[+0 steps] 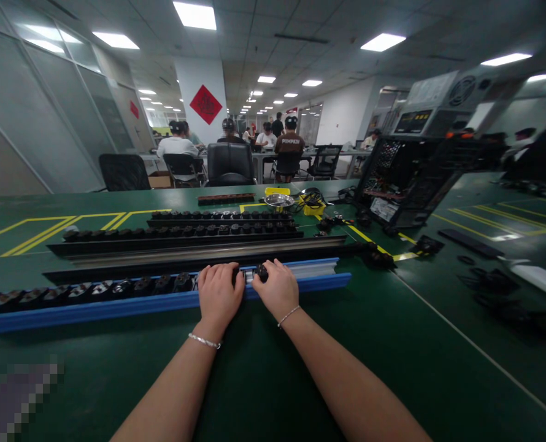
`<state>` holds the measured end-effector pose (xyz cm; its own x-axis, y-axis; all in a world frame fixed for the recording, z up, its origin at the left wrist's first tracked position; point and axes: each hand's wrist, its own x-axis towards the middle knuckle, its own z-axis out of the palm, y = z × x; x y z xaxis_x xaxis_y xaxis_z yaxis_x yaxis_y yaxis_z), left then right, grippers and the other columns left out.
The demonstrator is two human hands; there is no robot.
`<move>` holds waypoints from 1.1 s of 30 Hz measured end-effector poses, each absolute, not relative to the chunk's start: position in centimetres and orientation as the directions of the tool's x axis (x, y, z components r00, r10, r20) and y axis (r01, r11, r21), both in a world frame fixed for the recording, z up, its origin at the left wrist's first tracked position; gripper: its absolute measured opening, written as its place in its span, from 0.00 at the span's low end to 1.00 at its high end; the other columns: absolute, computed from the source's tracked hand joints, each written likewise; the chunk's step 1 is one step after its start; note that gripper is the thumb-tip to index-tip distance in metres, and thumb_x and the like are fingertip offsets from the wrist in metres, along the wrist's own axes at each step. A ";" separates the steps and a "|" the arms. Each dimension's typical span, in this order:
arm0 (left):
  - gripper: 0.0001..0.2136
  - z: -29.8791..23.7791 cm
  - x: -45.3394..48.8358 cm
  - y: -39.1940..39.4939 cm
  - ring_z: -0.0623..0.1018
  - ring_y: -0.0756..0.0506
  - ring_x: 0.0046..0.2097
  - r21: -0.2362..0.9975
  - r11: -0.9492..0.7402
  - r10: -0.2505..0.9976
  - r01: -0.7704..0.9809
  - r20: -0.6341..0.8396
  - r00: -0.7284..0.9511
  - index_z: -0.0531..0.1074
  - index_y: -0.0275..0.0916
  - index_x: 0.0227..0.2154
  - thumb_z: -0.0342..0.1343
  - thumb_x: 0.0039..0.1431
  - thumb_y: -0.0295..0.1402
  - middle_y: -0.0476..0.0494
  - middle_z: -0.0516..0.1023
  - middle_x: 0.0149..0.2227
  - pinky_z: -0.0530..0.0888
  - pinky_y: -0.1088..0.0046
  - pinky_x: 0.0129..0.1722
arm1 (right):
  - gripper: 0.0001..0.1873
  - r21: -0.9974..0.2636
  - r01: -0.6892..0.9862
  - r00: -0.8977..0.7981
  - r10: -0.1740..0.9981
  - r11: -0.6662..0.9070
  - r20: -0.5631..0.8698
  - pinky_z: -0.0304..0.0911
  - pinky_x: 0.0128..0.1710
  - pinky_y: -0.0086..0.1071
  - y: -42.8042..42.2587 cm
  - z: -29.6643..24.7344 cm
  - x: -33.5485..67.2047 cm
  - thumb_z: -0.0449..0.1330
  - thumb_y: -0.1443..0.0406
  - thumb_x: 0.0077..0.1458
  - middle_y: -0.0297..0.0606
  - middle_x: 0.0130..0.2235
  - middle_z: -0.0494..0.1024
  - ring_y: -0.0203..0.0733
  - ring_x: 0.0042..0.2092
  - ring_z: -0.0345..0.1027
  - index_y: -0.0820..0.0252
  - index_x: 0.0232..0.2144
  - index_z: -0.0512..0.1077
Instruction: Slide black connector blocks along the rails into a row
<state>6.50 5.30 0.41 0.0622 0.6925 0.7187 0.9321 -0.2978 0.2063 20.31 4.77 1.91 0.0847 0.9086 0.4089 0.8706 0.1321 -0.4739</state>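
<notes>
A long blue channel rail [162,301] lies across the green table in front of me, with a row of black round modules [121,286] seated along its left part. My left hand [218,293] closes over the rail from the near side. Dark module surface shows between its thumb and fingers. Just to the right, my right hand [278,290] grips a small black round module [261,274] at the rail. A short gap with bright metal separates the two hands. The rail's right end [321,270] shows its bare light inner track. My fingertips are partly hidden behind the hands.
Beyond the blue rail lie black rails [116,270] and further rows of black modules [185,231]. A metal bowl [279,200] and a yellow holder [312,202] with cables stand behind. An opened computer case [406,178] is at right. Several people sit in the background.
</notes>
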 end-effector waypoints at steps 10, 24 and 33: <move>0.12 0.5 6.5 5.3 0.75 0.39 0.45 0.214 -0.295 0.708 0.931 0.704 0.062 0.74 0.38 0.40 0.48 0.60 0.36 0.40 0.80 0.39 0.60 0.58 0.55 | 0.16 -0.473 0.874 0.098 0.912 0.112 0.398 0.57 0.55 0.38 4.6 2.1 20.5 0.54 0.62 0.52 0.44 0.49 0.76 0.49 0.57 0.63 0.62 0.40 0.76; 0.12 0.4 6.5 5.3 0.75 0.39 0.45 0.204 -0.291 0.702 0.935 0.710 0.064 0.74 0.39 0.40 0.48 0.61 0.36 0.41 0.80 0.39 0.60 0.58 0.55 | 0.13 -0.480 0.874 0.129 0.912 0.081 0.389 0.57 0.52 0.38 4.4 2.6 20.9 0.54 0.63 0.52 0.44 0.47 0.77 0.47 0.55 0.64 0.60 0.37 0.75; 0.12 0.4 6.5 5.2 0.75 0.39 0.45 0.207 -0.301 0.707 0.931 0.704 0.072 0.74 0.39 0.40 0.48 0.61 0.36 0.41 0.80 0.39 0.61 0.57 0.54 | 0.15 -0.483 0.872 0.138 0.907 0.081 0.399 0.56 0.53 0.39 4.5 2.4 21.1 0.55 0.63 0.51 0.45 0.48 0.77 0.48 0.54 0.64 0.61 0.39 0.75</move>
<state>6.45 5.22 0.42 0.0718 0.7065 0.7040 0.9310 -0.3008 0.2068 21.08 4.49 2.36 0.1375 0.9065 0.3991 0.8718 0.0805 -0.4833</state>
